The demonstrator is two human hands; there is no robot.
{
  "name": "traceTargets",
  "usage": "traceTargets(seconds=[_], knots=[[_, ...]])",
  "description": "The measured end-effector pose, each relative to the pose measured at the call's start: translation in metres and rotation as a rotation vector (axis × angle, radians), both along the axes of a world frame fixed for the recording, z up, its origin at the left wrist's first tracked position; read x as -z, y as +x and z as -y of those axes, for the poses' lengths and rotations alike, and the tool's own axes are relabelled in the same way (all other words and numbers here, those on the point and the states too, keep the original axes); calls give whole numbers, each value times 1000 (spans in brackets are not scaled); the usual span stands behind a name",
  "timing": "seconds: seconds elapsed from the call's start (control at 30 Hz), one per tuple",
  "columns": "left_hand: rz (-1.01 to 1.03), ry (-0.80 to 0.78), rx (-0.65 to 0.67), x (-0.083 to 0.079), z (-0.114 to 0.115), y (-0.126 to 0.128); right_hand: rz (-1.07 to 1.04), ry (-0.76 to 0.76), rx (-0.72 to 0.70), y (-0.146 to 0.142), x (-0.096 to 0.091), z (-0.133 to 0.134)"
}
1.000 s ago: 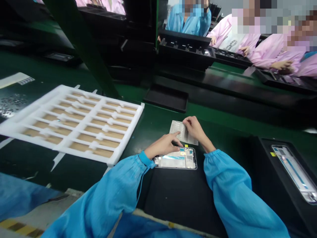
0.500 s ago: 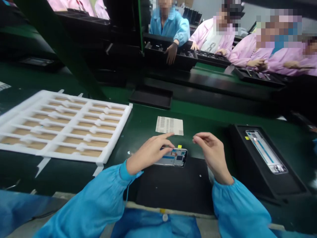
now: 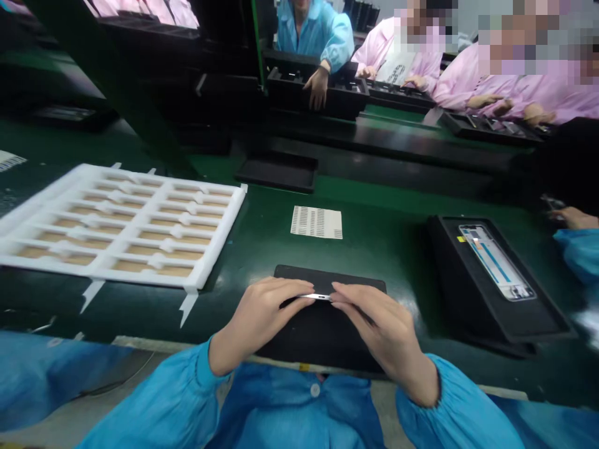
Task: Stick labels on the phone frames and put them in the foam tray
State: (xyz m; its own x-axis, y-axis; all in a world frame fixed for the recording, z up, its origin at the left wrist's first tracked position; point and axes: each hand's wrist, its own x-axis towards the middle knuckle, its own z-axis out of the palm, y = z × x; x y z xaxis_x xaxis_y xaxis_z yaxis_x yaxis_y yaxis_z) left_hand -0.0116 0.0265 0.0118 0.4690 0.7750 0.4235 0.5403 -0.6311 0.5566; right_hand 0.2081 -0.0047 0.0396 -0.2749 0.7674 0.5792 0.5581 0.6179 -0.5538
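Observation:
Both my hands pinch a phone frame (image 3: 321, 297) by its two sides, just above a black mat (image 3: 322, 340). Only its thin silvery edge with a small port slot faces me; its flat faces are out of sight. My left hand (image 3: 262, 312) grips the left end between thumb and fingers. On the opposite end, my right hand (image 3: 381, 324) closes in the same way. Beyond the mat lies a white label sheet (image 3: 317, 222) with rows of dark printed strips.
To the left stands a white foam tray (image 3: 161, 231) with slots. A second phone frame (image 3: 496, 262) rests in a black tray (image 3: 528, 318) on the right. A flat black tray (image 3: 278, 171) lies farther back. A co-worker's hand (image 3: 580, 218) shows at the right edge; other people sit across.
The phone frame was lying flat on the mat under my left hand; now it is tipped up edge-on. My right hand, previously raised beside it, has come in and grips its right end.

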Motion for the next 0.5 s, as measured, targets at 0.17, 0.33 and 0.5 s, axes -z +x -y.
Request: traceTargets(seconds=[0.17,0.33,0.5], knots=[[55,7,10,3,6,2,194,-42,-9,-6,0,-4],[67,-6,23,4,7,1,323,-164,5,-10,-6,-3],[87,-14,30,5,6,2,440,-179,14,-17,-7,4]])
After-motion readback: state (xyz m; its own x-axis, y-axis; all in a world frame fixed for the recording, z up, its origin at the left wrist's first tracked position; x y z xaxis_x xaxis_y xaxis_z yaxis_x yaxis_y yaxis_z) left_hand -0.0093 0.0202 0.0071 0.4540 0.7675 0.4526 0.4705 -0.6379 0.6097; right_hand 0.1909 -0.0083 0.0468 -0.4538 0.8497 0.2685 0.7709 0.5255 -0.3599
